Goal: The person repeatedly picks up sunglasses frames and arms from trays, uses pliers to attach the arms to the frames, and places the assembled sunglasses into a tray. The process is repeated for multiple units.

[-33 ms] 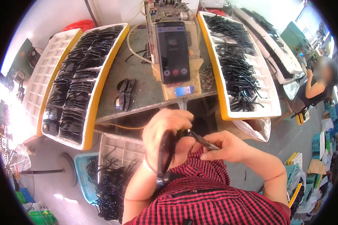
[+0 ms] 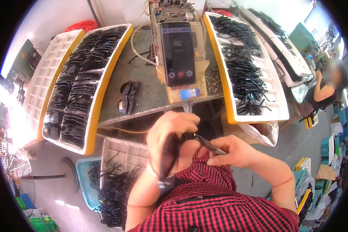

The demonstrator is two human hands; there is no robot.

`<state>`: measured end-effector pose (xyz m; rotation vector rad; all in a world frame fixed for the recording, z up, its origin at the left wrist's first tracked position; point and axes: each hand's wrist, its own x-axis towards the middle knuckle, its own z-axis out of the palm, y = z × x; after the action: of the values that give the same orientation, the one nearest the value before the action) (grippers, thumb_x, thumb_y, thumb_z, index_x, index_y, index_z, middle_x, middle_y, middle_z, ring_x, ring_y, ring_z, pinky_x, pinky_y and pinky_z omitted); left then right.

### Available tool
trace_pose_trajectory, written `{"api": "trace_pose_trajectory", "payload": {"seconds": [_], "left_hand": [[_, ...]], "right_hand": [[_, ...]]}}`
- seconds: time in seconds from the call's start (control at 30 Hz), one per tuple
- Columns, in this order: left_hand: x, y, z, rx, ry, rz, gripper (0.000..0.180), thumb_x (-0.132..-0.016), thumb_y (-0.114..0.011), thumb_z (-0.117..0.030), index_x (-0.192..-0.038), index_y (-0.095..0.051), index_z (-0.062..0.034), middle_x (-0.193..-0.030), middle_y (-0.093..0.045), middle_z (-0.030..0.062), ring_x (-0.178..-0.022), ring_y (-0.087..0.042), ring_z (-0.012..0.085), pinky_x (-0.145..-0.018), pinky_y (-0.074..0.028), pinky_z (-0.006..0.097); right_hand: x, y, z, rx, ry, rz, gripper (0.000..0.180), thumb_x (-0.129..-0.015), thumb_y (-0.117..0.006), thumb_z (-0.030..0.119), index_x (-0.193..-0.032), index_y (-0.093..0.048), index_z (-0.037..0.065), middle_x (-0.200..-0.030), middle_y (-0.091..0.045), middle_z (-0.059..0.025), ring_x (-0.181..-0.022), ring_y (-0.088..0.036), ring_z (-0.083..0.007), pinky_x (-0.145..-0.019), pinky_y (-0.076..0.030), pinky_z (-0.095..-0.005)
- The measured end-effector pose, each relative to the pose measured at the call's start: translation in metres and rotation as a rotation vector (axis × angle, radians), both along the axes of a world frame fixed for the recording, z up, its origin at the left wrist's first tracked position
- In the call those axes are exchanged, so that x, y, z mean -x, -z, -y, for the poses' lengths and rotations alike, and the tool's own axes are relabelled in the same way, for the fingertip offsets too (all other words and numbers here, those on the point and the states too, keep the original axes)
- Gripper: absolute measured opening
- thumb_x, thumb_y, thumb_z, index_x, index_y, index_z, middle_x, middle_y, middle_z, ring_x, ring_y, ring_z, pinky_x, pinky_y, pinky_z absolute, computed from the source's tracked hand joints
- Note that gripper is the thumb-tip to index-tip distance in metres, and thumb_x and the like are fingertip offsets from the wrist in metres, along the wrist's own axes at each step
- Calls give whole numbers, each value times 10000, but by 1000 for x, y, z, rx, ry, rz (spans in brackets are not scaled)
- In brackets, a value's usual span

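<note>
Dark eyewear (image 2: 169,156) is gripped in the left hand (image 2: 172,133), fingers curled closed around it; it hangs down by the wrist, blurred, so fine detail cannot be told; a dark slim piece (image 2: 209,145) is pinched between thumb and fingers of the right hand (image 2: 236,150); its inner end meets the left fingertips; whether it is joined to the eyewear cannot be told; both hands are held in front of a red-and-black checked garment (image 2: 208,201), just short of the surface (image 2: 143,92); on the surface, a phone (image 2: 177,54) is propped before a machine (image 2: 174,13), with a small blue-and-white item (image 2: 188,94) just below it; dark sunglasses (image 2: 128,96) are set down to the left; farther left, a yellow-sided tray (image 2: 94,120) is packed with dark glasses; on the right, a white-and-yellow tray (image 2: 276,106) is part-filled with thin dark strips; a blue basket (image 2: 82,179) is placed below left; a co-worker (image 2: 321,94) is seen far right.
</note>
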<state>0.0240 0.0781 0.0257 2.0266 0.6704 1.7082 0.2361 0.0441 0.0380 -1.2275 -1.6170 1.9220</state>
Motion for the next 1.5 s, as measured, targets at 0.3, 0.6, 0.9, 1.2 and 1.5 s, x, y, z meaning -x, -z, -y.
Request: {"api": "trace_pose_trajectory", "payload": {"seconds": [0.3,0.6,0.9,1.2,1.5], "left_hand": [[2,7,-1,463,18,471,449,-1060,-284,-383,-891,-485,-18,-899,-650,199,-816,-612,233,-782,-487,326],[79,61,-28,731,-432,644,218,-980,-564,-229,-1042,-524,-24,-652,-496,18,-545,-453,97,-485,-372,234],[153,101,-97,641,-888,-416,480,-802,-715,-241,-1185,-564,7,-923,-624,135,-798,-609,315,-748,-500,380],[121,104,-135,698,-1186,-910,480,-841,-654,-467,-1014,-649,-19,-973,-637,148,-983,-598,338,-802,-516,433],[143,72,38,165,-1051,-421,82,-855,-655,-80,-897,-668,-11,-819,-659,122,-742,-615,300,-699,-488,366]], "right_hand": [[-30,-16,-9,110,183,-171,300,-879,-669,138,-1142,-633,-2,-715,-607,-42,-628,-569,-122,-599,-470,-266],[-67,30,-160,-1211,114,1336,212,-733,-678,188,-909,-686,69,-796,-642,-150,-806,-623,-341,-726,-493,-455],[-50,21,-105,-1236,413,654,411,-729,-747,88,-1115,-618,31,-971,-614,-123,-863,-589,-291,-803,-475,-383],[-60,45,31,-434,451,113,377,-774,-713,63,-1132,-610,8,-934,-620,-37,-899,-580,-144,-829,-449,-291],[-38,117,95,630,558,-503,565,-897,-566,236,-1379,-373,13,-1075,-615,-178,-1014,-607,-309,-989,-464,-472]]}}
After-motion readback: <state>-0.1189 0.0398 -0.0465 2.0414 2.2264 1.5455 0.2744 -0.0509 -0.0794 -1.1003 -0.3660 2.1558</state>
